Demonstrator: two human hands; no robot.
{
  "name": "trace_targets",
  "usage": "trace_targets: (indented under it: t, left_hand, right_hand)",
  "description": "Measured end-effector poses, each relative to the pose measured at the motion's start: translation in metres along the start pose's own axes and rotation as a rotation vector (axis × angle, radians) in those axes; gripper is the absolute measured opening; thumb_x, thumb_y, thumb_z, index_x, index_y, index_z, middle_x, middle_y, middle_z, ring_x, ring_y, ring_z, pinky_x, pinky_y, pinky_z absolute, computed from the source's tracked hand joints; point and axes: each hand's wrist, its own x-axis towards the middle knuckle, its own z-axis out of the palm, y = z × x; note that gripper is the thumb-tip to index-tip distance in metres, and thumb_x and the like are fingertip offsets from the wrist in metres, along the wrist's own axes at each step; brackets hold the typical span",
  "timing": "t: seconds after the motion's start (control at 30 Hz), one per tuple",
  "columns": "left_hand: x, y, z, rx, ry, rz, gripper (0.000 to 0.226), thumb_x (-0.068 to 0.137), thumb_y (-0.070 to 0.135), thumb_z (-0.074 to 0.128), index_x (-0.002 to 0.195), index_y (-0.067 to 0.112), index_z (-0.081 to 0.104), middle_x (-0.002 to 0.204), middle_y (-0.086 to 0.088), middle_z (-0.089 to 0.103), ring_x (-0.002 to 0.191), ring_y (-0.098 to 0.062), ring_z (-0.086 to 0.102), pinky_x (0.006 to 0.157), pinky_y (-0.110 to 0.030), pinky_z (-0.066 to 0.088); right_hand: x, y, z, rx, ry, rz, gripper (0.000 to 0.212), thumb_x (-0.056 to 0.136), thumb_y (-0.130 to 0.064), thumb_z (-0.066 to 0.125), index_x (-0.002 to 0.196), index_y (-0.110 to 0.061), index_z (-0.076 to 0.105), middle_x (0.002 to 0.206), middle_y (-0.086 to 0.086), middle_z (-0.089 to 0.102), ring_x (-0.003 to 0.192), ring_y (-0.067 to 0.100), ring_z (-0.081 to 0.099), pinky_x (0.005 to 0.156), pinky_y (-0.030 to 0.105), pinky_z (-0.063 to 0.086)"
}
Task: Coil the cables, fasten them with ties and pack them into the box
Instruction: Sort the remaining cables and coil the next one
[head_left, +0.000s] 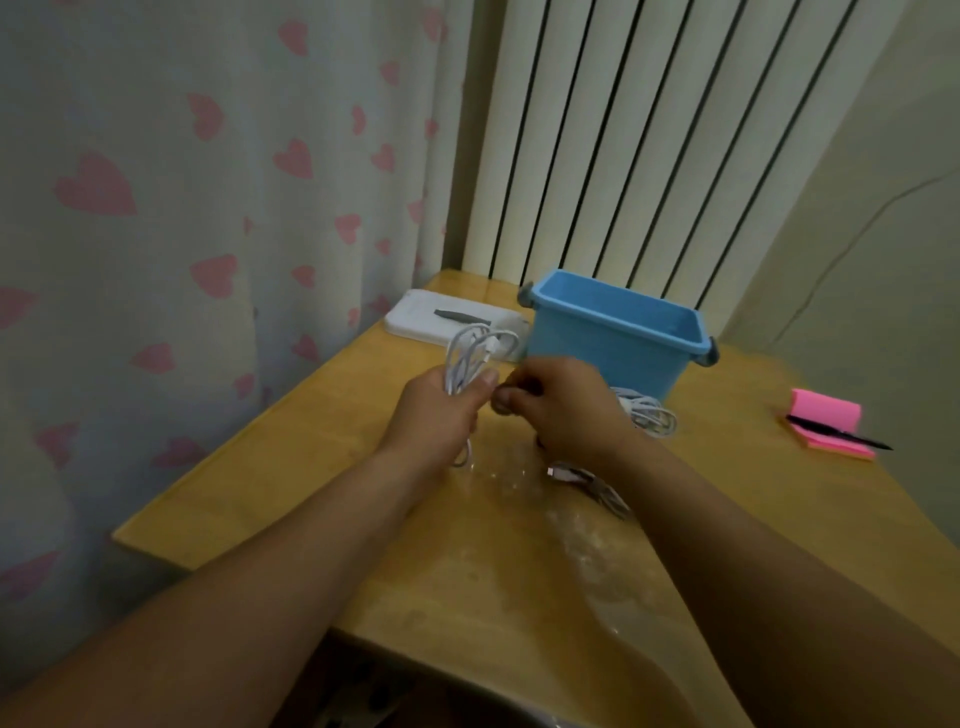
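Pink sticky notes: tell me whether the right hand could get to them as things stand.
Probably yes. The pink sticky notes lie on bare table to the right, nothing between. But the right hand is pinching something small by the white cable coil, which the left hand holds.

Wooden table (270, 467): blue box (608, 348), sticky notes (826, 423), cables (652, 413).

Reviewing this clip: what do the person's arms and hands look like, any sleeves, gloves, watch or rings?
Both forearms are bare right to the bottom edge of the picture; no sleeve shows. The left hand and right hand wear no gloves, and both wrists carry no watch or band. No ring is visible, though the picture is too soft to be sure about the fingers.
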Motion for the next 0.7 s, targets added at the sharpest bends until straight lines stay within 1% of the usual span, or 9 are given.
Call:
trace_targets:
  t: [0.07, 0.13, 0.23, 0.33, 0.4, 0.47, 0.6, 0.63, 0.7]
  left_hand:
    - [-0.002, 0.01, 0.009, 0.01, -0.092, 0.066, 0.029, 0.104, 0.048, 0.065, 0.103, 0.021, 0.076, 0.083, 0.001, 0.077, 0.057, -0.002, 0.06, 0.058, -0.024, 0.048]
    - [-0.003, 0.02, 0.023, -0.047, -0.182, 0.074, 0.023, 0.105, 0.04, 0.066, 0.109, 0.02, 0.077, 0.088, 0.003, 0.08, 0.057, -0.001, 0.06, 0.055, -0.018, 0.046]
    - [0.0, 0.032, 0.044, -0.09, -0.265, 0.075, 0.011, 0.106, 0.028, 0.067, 0.106, 0.019, 0.074, 0.065, 0.011, 0.069, 0.056, -0.009, 0.052, 0.051, -0.023, 0.043]
    - [0.002, 0.044, 0.06, -0.148, -0.4, 0.083, 0.015, 0.108, 0.021, 0.064, 0.105, 0.008, 0.071, 0.073, 0.002, 0.072, 0.051, -0.005, 0.053, 0.05, -0.02, 0.042]
    - [0.004, 0.051, 0.069, -0.203, -0.526, 0.05, 0.025, 0.108, 0.024, 0.062, 0.105, -0.001, 0.068, 0.075, -0.003, 0.068, 0.052, -0.01, 0.045, 0.05, -0.024, 0.038]
    - [0.008, 0.055, 0.078, -0.264, -0.61, 0.007, 0.026, 0.108, 0.027, 0.061, 0.099, 0.003, 0.065, 0.071, -0.002, 0.06, 0.052, -0.011, 0.039, 0.05, -0.025, 0.033]
    - [0.014, 0.057, 0.097, -0.324, -0.727, -0.038, 0.026, 0.107, 0.024, 0.06, 0.082, 0.017, 0.059, 0.069, -0.002, 0.045, 0.051, -0.011, 0.031, 0.05, -0.025, 0.026]
    - [0.014, 0.055, 0.101, -0.313, -0.752, -0.042, 0.029, 0.108, 0.021, 0.059, 0.079, 0.02, 0.062, 0.068, -0.001, 0.041, 0.052, -0.011, 0.03, 0.051, -0.026, 0.024]
    - [0.013, 0.049, 0.107, -0.292, -0.795, -0.065, 0.029, 0.109, 0.018, 0.058, 0.081, 0.023, 0.067, 0.068, -0.001, 0.034, 0.053, -0.011, 0.028, 0.052, -0.027, 0.022]
  right_hand:
    - [-0.005, 0.004, -0.015, 0.13, 0.08, 0.062, 0.013, 0.097, -0.033, 0.074, 0.094, -0.021, 0.077, 0.087, -0.006, 0.076, 0.083, 0.01, 0.069, 0.075, 0.031, 0.057]
    - [-0.013, 0.01, -0.026, 0.169, 0.153, 0.095, 0.015, 0.096, -0.032, 0.075, 0.087, -0.02, 0.073, 0.082, -0.004, 0.074, 0.078, 0.01, 0.069, 0.068, 0.027, 0.054]
    - [-0.025, 0.021, -0.039, 0.251, 0.247, 0.143, 0.013, 0.095, -0.029, 0.074, 0.089, -0.018, 0.07, 0.081, -0.004, 0.074, 0.075, 0.009, 0.07, 0.065, 0.024, 0.051]
    - [-0.038, 0.04, -0.062, 0.438, 0.186, 0.18, 0.008, 0.097, -0.025, 0.071, 0.097, -0.017, 0.073, 0.084, -0.002, 0.078, 0.076, 0.01, 0.073, 0.072, 0.032, 0.058]
    - [-0.046, 0.055, -0.077, 0.497, 0.102, 0.167, 0.012, 0.101, -0.025, 0.068, 0.1, -0.014, 0.072, 0.087, 0.007, 0.075, 0.076, 0.015, 0.067, 0.076, 0.038, 0.055]
    - [-0.053, 0.067, -0.086, 0.504, 0.038, 0.139, 0.019, 0.104, -0.03, 0.064, 0.098, -0.013, 0.069, 0.085, 0.015, 0.066, 0.075, 0.017, 0.058, 0.077, 0.04, 0.048]
    - [-0.061, 0.086, -0.092, 0.773, -0.032, 0.176, 0.047, 0.1, -0.06, 0.052, 0.1, -0.017, 0.071, 0.071, -0.001, 0.043, 0.064, 0.012, 0.039, 0.068, 0.032, 0.038]
    - [-0.062, 0.092, -0.091, 0.831, -0.039, 0.198, 0.055, 0.099, -0.062, 0.049, 0.105, -0.012, 0.07, 0.07, -0.003, 0.039, 0.063, 0.011, 0.036, 0.065, 0.03, 0.035]
    - [-0.064, 0.105, -0.087, 0.859, -0.015, 0.216, 0.046, 0.104, -0.049, 0.052, 0.105, -0.006, 0.068, 0.07, -0.002, 0.042, 0.064, 0.011, 0.039, 0.067, 0.031, 0.035]
